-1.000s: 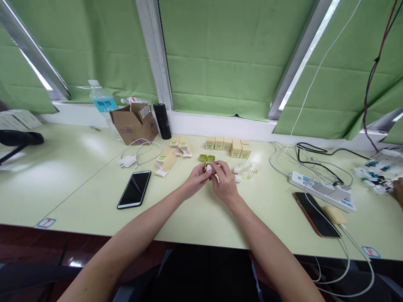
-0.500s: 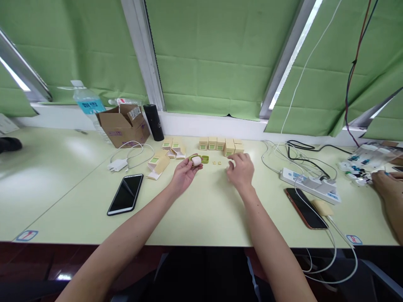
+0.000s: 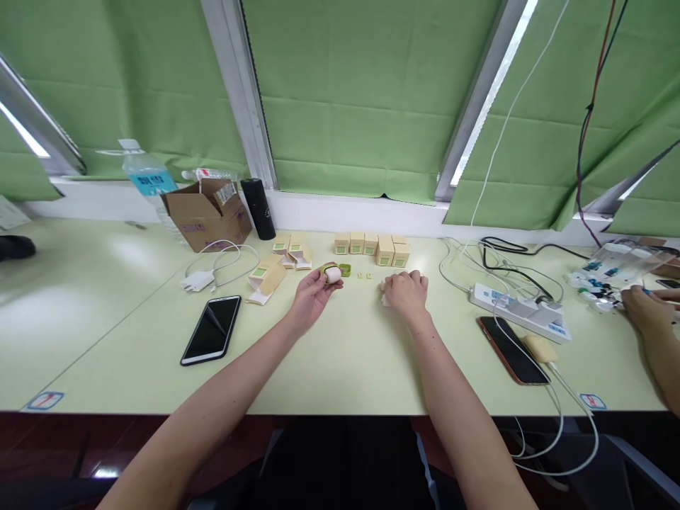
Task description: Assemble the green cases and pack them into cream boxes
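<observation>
My left hand (image 3: 309, 301) is closed around a small green case (image 3: 325, 269) with a rounded white piece (image 3: 333, 275) in it. Beside the fingertips is a square green part (image 3: 345, 270), which may be the case's lid. My right hand (image 3: 406, 290) is curled low over the table, palm down. A bit of something whitish (image 3: 385, 300) shows under its fingers, mostly hidden. Between the hands lie two tiny yellow pieces (image 3: 364, 275). Small cream boxes (image 3: 393, 253) with green labels stand just beyond the right hand. An opened cream box (image 3: 267, 278) lies left of my left hand.
A phone (image 3: 211, 330) and a white charger (image 3: 197, 281) lie on the left, with a carton (image 3: 207, 219) and a black cylinder (image 3: 258, 209) behind. On the right are a power strip (image 3: 520, 312), another phone (image 3: 513, 350), cables and another person's hand (image 3: 648, 308).
My right hand has moved down and towards me, away from the cream boxes, and a whitish thing now shows under it. My left hand has barely moved.
</observation>
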### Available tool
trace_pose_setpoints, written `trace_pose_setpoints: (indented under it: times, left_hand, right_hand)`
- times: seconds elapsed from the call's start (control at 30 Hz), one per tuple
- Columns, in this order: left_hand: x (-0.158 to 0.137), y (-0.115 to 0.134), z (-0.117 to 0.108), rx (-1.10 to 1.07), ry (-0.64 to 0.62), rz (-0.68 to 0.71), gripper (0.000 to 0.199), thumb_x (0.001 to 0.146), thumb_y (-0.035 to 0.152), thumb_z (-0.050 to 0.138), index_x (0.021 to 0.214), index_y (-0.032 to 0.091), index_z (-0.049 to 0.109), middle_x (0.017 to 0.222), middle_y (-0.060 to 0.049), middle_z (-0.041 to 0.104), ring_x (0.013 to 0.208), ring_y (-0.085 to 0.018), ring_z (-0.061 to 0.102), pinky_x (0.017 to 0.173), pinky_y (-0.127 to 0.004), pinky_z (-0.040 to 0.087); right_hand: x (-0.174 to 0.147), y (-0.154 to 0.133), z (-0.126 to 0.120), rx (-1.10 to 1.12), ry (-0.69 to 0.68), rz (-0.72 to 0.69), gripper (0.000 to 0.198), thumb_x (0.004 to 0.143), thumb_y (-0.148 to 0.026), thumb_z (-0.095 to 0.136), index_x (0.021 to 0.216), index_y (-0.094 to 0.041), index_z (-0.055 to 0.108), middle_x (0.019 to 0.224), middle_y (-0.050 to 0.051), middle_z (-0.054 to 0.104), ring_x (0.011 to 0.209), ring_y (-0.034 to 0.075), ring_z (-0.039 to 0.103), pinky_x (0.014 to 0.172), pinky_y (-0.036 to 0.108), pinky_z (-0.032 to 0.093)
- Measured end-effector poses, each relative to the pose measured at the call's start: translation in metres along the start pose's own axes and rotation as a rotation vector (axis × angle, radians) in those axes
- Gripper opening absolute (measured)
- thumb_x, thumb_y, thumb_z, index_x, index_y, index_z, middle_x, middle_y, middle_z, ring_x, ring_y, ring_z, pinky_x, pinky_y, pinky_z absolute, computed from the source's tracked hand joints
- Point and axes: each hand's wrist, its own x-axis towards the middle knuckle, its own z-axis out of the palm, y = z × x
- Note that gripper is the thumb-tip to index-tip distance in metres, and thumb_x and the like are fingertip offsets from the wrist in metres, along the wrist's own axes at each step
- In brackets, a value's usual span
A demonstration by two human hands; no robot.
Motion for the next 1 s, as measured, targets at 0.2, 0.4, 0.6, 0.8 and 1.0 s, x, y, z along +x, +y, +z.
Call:
trace_pose_setpoints:
  times: [0.2, 0.4, 0.6, 0.8, 1.0]
  left_hand:
    - [-0.002, 0.000, 0.003, 0.001, -0.004, 0.009, 0.040, 0.084, 0.033, 0.084, 0.118, 0.013, 0.073, 0.115, -0.014, 0.077, 0.092, -0.020, 0.074, 0.094, -0.037, 0.056]
    - [0.001, -0.001, -0.001, 0.017, 0.013, 0.071, 0.045, 0.086, 0.036, 0.083, 0.122, 0.014, 0.070, 0.117, -0.015, 0.076, 0.091, -0.020, 0.073, 0.097, -0.040, 0.055]
    - [0.004, 0.000, -0.006, 0.037, 0.070, 0.163, 0.047, 0.083, 0.040, 0.085, 0.121, 0.016, 0.070, 0.118, -0.013, 0.076, 0.092, -0.020, 0.072, 0.096, -0.039, 0.055]
    - [0.004, 0.000, -0.005, 0.075, 0.093, 0.205, 0.048, 0.082, 0.041, 0.087, 0.120, 0.017, 0.070, 0.117, -0.012, 0.076, 0.098, -0.020, 0.072, 0.098, -0.039, 0.055]
    - [0.003, -0.002, -0.005, 0.120, 0.092, 0.223, 0.054, 0.079, 0.039, 0.089, 0.124, 0.017, 0.070, 0.118, -0.012, 0.075, 0.108, -0.024, 0.071, 0.104, -0.041, 0.054]
  right_hand:
    - [0.006, -0.006, -0.013, 0.035, -0.025, 0.020, 0.031, 0.102, -0.025, 0.051, 0.080, -0.019, 0.072, 0.096, 0.018, 0.074, 0.105, 0.033, 0.055, 0.094, 0.053, 0.037]
    - [0.002, -0.039, -0.027, 0.287, 0.259, -0.179, 0.016, 0.100, -0.023, 0.055, 0.100, -0.023, 0.071, 0.103, 0.010, 0.074, 0.107, 0.031, 0.054, 0.094, 0.047, 0.046]
    - [-0.030, -0.085, 0.000, 0.380, -0.106, -0.356, 0.030, 0.088, -0.003, 0.060, 0.111, -0.022, 0.063, 0.095, 0.008, 0.071, 0.101, 0.027, 0.060, 0.072, 0.036, 0.053]
    - [-0.044, -0.095, 0.009, 0.401, -0.242, -0.308, 0.056, 0.081, -0.006, 0.070, 0.132, -0.024, 0.056, 0.116, 0.011, 0.068, 0.117, 0.031, 0.058, 0.080, 0.043, 0.061]
    - [-0.042, -0.093, 0.009, 0.403, -0.288, -0.110, 0.063, 0.072, -0.024, 0.087, 0.126, -0.018, 0.056, 0.127, 0.016, 0.065, 0.128, 0.035, 0.056, 0.106, 0.053, 0.052]
